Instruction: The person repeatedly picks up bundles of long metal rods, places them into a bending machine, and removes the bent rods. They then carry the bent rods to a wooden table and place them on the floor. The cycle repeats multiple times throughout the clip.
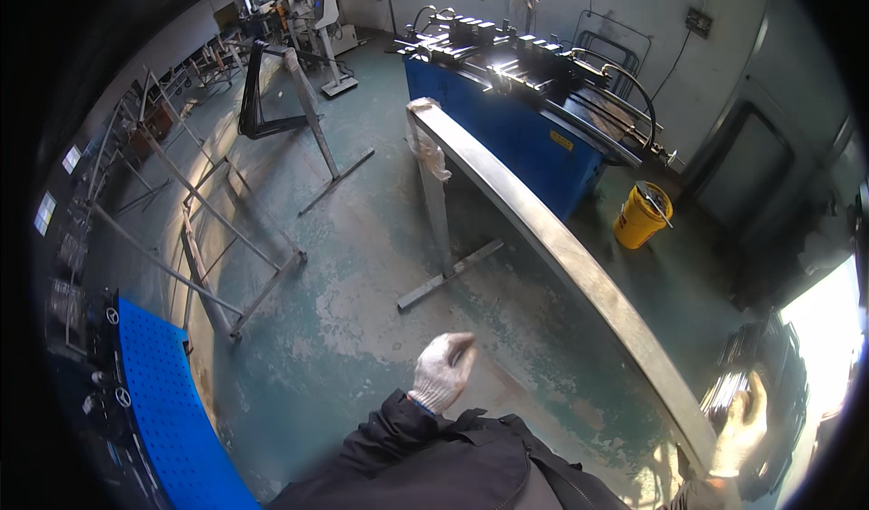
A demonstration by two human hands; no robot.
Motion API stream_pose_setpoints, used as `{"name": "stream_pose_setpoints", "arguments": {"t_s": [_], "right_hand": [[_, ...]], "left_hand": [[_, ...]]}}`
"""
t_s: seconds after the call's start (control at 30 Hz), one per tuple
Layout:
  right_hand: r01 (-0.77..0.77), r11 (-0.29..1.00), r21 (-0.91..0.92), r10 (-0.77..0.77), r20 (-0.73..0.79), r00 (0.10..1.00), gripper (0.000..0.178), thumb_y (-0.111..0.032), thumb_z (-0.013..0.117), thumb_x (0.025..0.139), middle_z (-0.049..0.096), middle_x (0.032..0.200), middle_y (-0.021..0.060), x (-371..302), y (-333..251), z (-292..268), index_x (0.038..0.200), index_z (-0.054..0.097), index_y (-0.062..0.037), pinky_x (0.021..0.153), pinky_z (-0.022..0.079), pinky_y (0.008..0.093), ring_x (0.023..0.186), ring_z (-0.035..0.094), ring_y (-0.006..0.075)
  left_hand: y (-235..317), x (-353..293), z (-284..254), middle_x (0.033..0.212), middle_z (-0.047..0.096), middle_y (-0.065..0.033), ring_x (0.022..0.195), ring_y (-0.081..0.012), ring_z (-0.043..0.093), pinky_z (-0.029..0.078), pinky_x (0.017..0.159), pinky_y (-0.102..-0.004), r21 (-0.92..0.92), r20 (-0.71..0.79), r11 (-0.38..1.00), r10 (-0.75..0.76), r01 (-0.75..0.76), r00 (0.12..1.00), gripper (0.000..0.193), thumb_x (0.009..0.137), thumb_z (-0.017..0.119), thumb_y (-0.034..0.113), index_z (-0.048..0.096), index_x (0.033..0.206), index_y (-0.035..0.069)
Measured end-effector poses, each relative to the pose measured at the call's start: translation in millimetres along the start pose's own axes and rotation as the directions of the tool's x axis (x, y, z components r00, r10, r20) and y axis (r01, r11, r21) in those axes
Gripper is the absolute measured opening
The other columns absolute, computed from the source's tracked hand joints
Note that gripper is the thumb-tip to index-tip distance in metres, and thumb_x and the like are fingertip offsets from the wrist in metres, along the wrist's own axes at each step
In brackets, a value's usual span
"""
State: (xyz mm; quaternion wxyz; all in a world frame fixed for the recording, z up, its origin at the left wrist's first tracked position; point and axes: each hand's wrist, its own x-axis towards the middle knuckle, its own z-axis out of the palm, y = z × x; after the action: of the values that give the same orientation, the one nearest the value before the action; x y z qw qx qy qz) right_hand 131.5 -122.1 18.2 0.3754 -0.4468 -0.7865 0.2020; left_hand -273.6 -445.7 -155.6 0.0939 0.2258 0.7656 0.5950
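Left hand point(444, 370): gloved in white knit, raised in front of the chest over the floor, fingers curled loosely inward, holding nothing, touching nothing.
Right hand point(742, 424): gloved, at the lower right, just beside the near end of the bar; fingers spread upward. Whether it grips or only touches the bar, I cannot tell.
Bar point(561, 247): long flat grey metal strip, running from the far stand down to the right hand, bent by the lens.
Stand point(439, 229): grey metal post on a T-foot, carrying the bar's far end; a rag or plastic hangs at its top.
Machine point(516, 103): blue, behind the bar, with dark tooling on top.
Bucket point(641, 216): yellow, on the floor right of the machine, beyond the bar.
Frames point(217, 238): bare metal racks, left, well apart from both hands.
Bench point(172, 410): blue perforated top, lower left.
Floor point(362, 302): worn green concrete.
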Motion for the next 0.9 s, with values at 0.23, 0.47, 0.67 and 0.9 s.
{"name": "stream_pose_setpoints", "arguments": {"t_s": [0.23, 0.47, 0.67, 0.9], "right_hand": [[0.343, 0.920, 0.188, -0.371, 0.147, 0.917, 0.037, -0.001, 0.084, 0.096, 0.077, 0.104, 0.0142, -30, -261, 257, 0.132, 0.077, 0.0037, 0.087, 0.061, 0.0363, 0.092, 0.076, 0.0246], [0.365, 0.837, 0.407, -0.536, 0.476, 0.697, 0.033, 0.001, 0.088, 0.086, 0.079, 0.086, 0.0115, -32, -376, 475, 0.118, 0.080, 0.0001, 0.072, 0.058, 0.0367, 0.076, 0.076, 0.0283], [0.262, 0.850, 0.458, -0.523, 0.669, 0.528, 0.030, -0.015, 0.089, 0.093, 0.079, 0.088, 0.0105, -9, -442, 722, 0.121, 0.082, -0.0082, 0.071, 0.060, 0.0379, 0.076, 0.077, 0.0275], [0.389, 0.697, 0.603, -0.709, 0.660, 0.248, 0.030, -0.022, 0.087, 0.095, 0.081, 0.093, 0.0132, 51, -639, 958, 0.121, 0.081, -0.0083, 0.076, 0.063, 0.0393, 0.082, 0.080, 0.0298]], "left_hand": [[-150, 26, -191, 0.116, 0.084, -0.0178, 0.111, -0.0273, 0.081, 0.061, 0.100, -0.0365, 0.197, 0.134, 0.907, -0.400, 0.371, 0.907, 0.024, 0.107, 0.073, 0.018, 0.078, 0.125, 0.001], [-217, 132, -276, 0.121, 0.084, -0.0170, 0.114, -0.0243, 0.080, 0.061, 0.102, -0.0365, 0.225, 0.019, 0.874, -0.445, 0.430, 0.895, 0.026, 0.108, 0.074, 0.014, 0.077, 0.129, 0.000], [-266, 248, -353, 0.123, 0.083, -0.0158, 0.116, -0.0210, 0.078, 0.059, 0.104, -0.0350, 0.052, 0.058, 0.778, -0.628, 0.626, 0.776, 0.024, 0.108, 0.076, 0.016, 0.079, 0.126, 0.001], [-319, 389, -525, 0.118, 0.085, -0.0154, 0.111, -0.0218, 0.080, 0.061, 0.100, -0.0345, 0.114, -0.357, 0.736, -0.596, 0.667, 0.719, 0.024, 0.106, 0.074, 0.013, 0.078, 0.126, 0.001]]}}
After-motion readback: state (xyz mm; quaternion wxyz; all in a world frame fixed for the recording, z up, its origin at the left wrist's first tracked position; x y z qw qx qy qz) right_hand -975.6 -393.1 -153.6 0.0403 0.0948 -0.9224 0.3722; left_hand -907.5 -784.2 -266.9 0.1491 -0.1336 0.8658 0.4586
